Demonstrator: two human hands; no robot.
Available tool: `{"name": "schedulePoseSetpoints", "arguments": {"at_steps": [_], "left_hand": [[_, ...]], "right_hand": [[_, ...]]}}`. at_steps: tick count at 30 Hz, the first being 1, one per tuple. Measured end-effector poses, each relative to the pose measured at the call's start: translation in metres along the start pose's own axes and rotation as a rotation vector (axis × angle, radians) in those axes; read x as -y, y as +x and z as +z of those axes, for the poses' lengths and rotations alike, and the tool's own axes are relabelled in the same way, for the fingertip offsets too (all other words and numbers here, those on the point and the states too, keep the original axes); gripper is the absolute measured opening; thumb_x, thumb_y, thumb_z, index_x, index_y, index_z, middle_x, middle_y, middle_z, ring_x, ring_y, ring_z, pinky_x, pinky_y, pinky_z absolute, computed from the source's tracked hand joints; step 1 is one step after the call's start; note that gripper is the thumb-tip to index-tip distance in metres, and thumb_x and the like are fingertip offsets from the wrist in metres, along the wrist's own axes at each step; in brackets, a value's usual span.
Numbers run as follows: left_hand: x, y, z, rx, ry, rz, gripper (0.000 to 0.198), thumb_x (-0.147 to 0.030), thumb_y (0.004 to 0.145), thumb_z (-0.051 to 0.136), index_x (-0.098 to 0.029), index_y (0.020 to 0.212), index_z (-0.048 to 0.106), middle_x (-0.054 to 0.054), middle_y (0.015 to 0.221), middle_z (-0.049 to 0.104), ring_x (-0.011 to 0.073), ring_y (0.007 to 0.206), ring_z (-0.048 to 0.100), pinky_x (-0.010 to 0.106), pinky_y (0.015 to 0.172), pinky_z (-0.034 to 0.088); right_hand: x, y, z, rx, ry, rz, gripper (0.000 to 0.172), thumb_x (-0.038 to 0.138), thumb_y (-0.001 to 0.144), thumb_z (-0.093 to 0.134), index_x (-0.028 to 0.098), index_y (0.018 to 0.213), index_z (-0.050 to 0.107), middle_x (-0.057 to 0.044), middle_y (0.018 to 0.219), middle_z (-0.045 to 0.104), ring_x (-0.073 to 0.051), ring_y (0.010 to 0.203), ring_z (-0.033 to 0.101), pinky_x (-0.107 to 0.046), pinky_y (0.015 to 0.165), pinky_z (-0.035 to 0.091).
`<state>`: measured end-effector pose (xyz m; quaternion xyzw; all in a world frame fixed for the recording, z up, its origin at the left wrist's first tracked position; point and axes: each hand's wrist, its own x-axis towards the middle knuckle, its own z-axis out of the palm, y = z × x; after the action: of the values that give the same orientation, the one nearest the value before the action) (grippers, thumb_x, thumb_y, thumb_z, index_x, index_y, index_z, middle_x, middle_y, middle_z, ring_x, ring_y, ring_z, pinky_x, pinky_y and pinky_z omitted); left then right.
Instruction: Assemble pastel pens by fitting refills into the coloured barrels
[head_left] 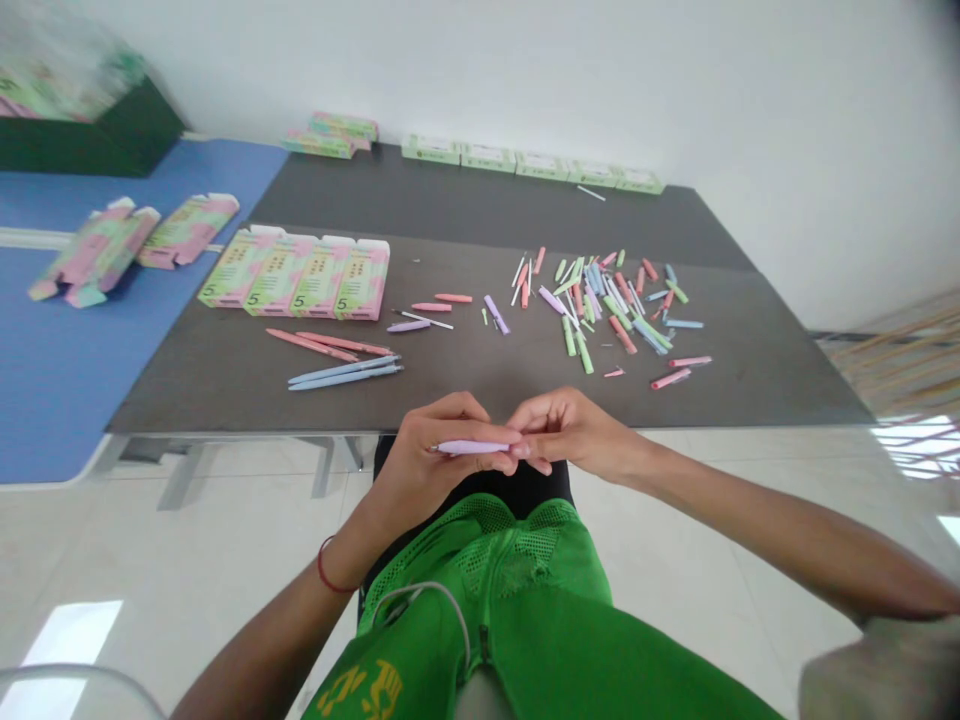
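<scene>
A lilac pen (472, 447) sits gripped in our left hand (442, 452), above the near edge of the worktop (187, 390). Our right hand (574, 435) closes narrowly at the pen's end, though we cannot tell whether it grips. Beyond, pink pens (330, 345) and blue pens (345, 372) lie near that edge, printed cartons (296, 277) toward the left, and pastel pen parts (600, 310) scatter rightward.

Green mesh jersey (525, 610) with yellow print (360, 692) low on the front and a zip (483, 642) at center; black shorts (517, 490) beneath. Thin white cable (420, 590) loops across the chest. Red cord bracelet (326, 568) on left wrist (349, 545).
</scene>
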<state>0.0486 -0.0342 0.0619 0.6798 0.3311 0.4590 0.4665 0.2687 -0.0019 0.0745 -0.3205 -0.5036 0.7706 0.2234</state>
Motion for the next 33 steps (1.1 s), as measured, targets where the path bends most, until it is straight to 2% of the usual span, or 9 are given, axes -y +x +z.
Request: {"name": "schedulePoseSetpoints", "arguments": {"at_steps": [8, 12, 15, 19, 21, 25, 26, 30, 33], "left_hand": [[0.009, 0.001, 0.005, -0.054, -0.107, -0.13, 0.019, -0.023, 0.084, 0.084, -0.028, 0.102, 0.085, 0.003, 0.092, 0.065, 0.0108, 0.075, 0.06, 0.021, 0.064, 0.044], [0.012, -0.001, 0.007, -0.034, -0.174, -0.197, 0.019, -0.026, 0.085, 0.082, -0.026, 0.103, 0.085, 0.005, 0.097, 0.065, 0.0133, 0.083, 0.062, 0.023, 0.07, 0.046], [0.012, -0.002, 0.009, -0.064, -0.209, -0.238, 0.021, -0.026, 0.085, 0.082, -0.026, 0.105, 0.084, 0.006, 0.104, 0.063, 0.0153, 0.091, 0.063, 0.024, 0.076, 0.049], [0.015, -0.003, 0.013, -0.059, -0.212, -0.247, 0.019, -0.027, 0.084, 0.082, -0.024, 0.103, 0.084, 0.006, 0.11, 0.059, 0.0144, 0.093, 0.063, 0.026, 0.083, 0.053], [0.016, -0.003, 0.012, -0.044, -0.26, -0.261, 0.029, -0.03, 0.082, 0.084, -0.025, 0.11, 0.082, 0.006, 0.114, 0.059, 0.0131, 0.088, 0.065, 0.026, 0.08, 0.056], [0.008, -0.006, -0.002, -0.107, -0.262, -0.315, 0.064, -0.028, 0.072, 0.092, -0.025, 0.132, 0.07, 0.006, 0.109, 0.069, 0.0154, 0.086, 0.071, 0.027, 0.078, 0.061], [0.005, -0.007, -0.006, -0.126, -0.215, -0.329, 0.061, -0.028, 0.072, 0.092, -0.023, 0.13, 0.071, 0.006, 0.104, 0.073, 0.016, 0.086, 0.072, 0.027, 0.078, 0.062], [-0.01, -0.011, -0.017, -0.169, -0.001, -0.37, 0.025, -0.03, 0.08, 0.087, -0.016, 0.1, 0.082, 0.005, 0.078, 0.079, 0.0155, 0.068, 0.074, 0.022, 0.066, 0.061], [-0.013, -0.012, -0.018, -0.187, 0.037, -0.383, 0.021, -0.031, 0.079, 0.087, -0.016, 0.093, 0.083, 0.005, 0.075, 0.08, 0.0177, 0.067, 0.076, 0.023, 0.065, 0.063]], "right_hand": [[-0.004, 0.002, 0.004, -0.063, 0.063, -0.013, 0.024, 0.033, 0.077, 0.089, 0.012, 0.086, 0.08, -0.006, 0.071, 0.078, -0.005, 0.045, 0.047, -0.019, 0.042, 0.033], [-0.006, 0.001, 0.009, -0.164, 0.041, -0.02, 0.026, 0.034, 0.074, 0.091, 0.012, 0.084, 0.082, -0.007, 0.071, 0.077, -0.004, 0.045, 0.045, -0.02, 0.043, 0.031], [-0.009, 0.001, 0.011, -0.221, 0.091, 0.026, 0.032, 0.035, 0.074, 0.091, 0.013, 0.096, 0.084, -0.005, 0.066, 0.074, -0.004, 0.046, 0.043, -0.021, 0.042, 0.026], [-0.012, 0.003, 0.01, -0.126, 0.17, 0.093, 0.046, 0.034, 0.077, 0.089, 0.017, 0.119, 0.08, -0.003, 0.065, 0.069, -0.004, 0.047, 0.04, -0.021, 0.043, 0.02], [-0.011, 0.003, 0.009, -0.127, 0.169, 0.087, 0.041, 0.035, 0.077, 0.089, 0.016, 0.113, 0.082, -0.002, 0.064, 0.069, -0.003, 0.047, 0.038, -0.021, 0.043, 0.02], [-0.007, 0.0, 0.008, -0.279, 0.073, 0.04, 0.031, 0.038, 0.071, 0.092, 0.013, 0.089, 0.085, -0.005, 0.064, 0.071, -0.004, 0.046, 0.038, -0.021, 0.042, 0.023], [-0.005, -0.001, 0.008, -0.305, 0.034, 0.026, 0.031, 0.038, 0.07, 0.093, 0.013, 0.087, 0.085, -0.005, 0.064, 0.072, -0.004, 0.046, 0.039, -0.021, 0.043, 0.025], [-0.003, -0.003, 0.01, -0.309, -0.104, -0.027, 0.034, 0.038, 0.067, 0.093, 0.013, 0.09, 0.085, -0.004, 0.066, 0.074, -0.005, 0.048, 0.042, -0.02, 0.044, 0.03], [-0.004, -0.003, 0.01, -0.293, -0.178, -0.048, 0.033, 0.038, 0.069, 0.092, 0.013, 0.089, 0.085, -0.004, 0.067, 0.075, -0.007, 0.05, 0.047, -0.021, 0.045, 0.036]]}}
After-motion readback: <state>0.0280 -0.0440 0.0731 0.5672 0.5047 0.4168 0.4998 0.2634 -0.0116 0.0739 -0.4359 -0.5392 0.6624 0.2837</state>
